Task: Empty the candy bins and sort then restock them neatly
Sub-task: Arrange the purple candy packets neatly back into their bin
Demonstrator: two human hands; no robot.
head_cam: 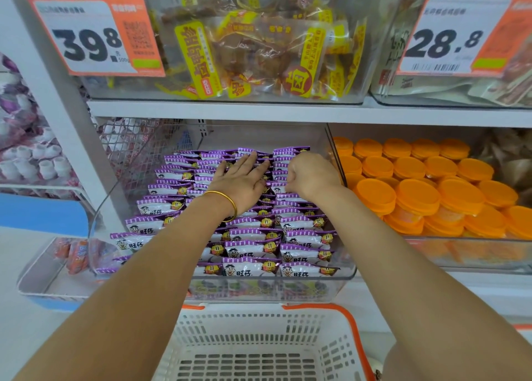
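While the clear bin (344,277) sits on the lower shelf packed with purple-and-white candy packets (250,249) in overlapping rows, both hands work its far end.
Left hand (240,183) lies flat and open on the rows; right hand (312,176) is curled, seemingly pinching one packet. Best press lightly, keeping faces forward. Packets read 旺仔; price tags (95,35) read 39.8 and 28.8.

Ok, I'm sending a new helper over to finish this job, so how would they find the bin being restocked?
On the lower shelf, under the orange 39.8 price tag, sits a clear bin left of the orange-lidded tubs. It alone holds neat rows of purple-and-white candy packets, directly above a white basket.
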